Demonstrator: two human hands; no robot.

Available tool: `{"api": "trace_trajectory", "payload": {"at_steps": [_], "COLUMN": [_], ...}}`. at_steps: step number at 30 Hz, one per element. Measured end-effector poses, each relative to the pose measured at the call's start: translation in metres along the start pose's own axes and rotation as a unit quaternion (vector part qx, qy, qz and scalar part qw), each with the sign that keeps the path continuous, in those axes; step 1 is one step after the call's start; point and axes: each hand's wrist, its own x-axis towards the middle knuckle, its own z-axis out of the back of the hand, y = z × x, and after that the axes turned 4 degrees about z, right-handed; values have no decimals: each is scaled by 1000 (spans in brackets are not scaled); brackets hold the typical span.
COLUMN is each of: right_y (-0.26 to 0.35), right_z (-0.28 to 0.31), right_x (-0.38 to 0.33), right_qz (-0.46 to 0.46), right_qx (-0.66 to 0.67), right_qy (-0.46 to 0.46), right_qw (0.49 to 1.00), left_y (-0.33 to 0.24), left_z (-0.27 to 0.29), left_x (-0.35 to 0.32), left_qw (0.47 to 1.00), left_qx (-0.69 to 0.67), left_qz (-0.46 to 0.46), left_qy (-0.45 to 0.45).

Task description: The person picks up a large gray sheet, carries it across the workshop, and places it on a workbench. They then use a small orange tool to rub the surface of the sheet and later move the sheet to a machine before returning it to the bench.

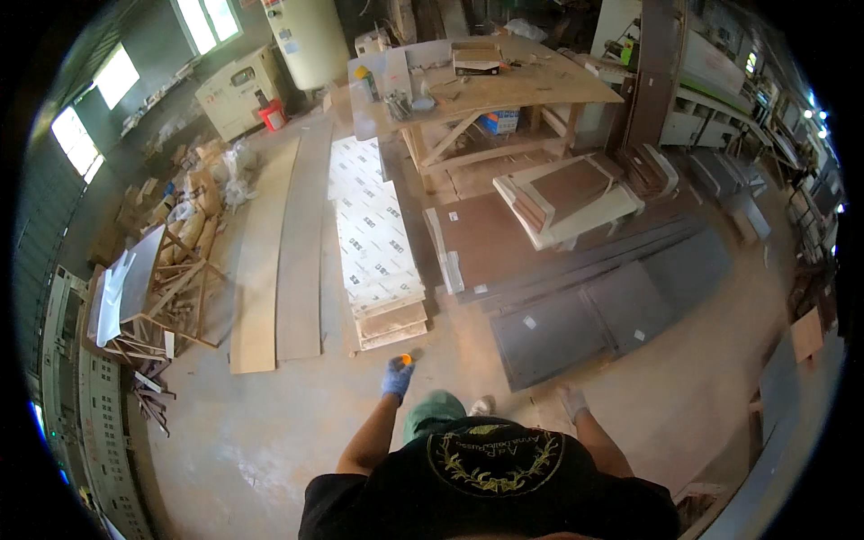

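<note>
The person's left hand [397,378], in a blue glove, is closed around a small orange thing [407,359] that shows at the fingertips; what it is cannot be told. The right hand [572,401], in a pale glove, hangs by the side with nothing in its grip, the fingers loosely curled. Both hands are above the concrete floor [270,441]. Just ahead of the left hand lies a stack of boards [376,238] under a white printed sheet. To the right, dark panels [612,301] lie flat on the floor. Farther off stands a wooden bench [504,85] carrying a shallow box [476,58], whose contents cannot be made out, and a yellow-capped bottle [364,81].
</note>
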Motion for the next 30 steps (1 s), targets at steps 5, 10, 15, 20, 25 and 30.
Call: {"api": "trace_trajectory", "payload": {"at_steps": [5, 10, 15, 20, 25, 30], "right_y": [172, 315, 485, 643, 752, 825], "right_z": [26, 9, 16, -10, -59, -106], "right_x": [112, 254, 422, 567, 689, 756], "right_qz": [105, 129, 267, 261, 382, 419], "right_qx": [9, 30, 46, -158, -293, -337], "right_qy": [-58, -49, -64, -70, -137, -169], "right_qw": [993, 990, 961, 950, 866, 826], "left_y": [-116, -244, -452, -559, -611, -615], "left_z": [-28, -25, -24, -81, -153, -179], "left_x": [126, 314, 474, 601, 735, 837], "left_qw": [999, 981, 957, 949, 897, 864], "left_qx": [-40, 4, 2, 93, 245, 320], "left_qz": [-22, -167, -266, -300, -360, -353], "left_qy": [-6, -103, -119, 4, -76, -164]}}
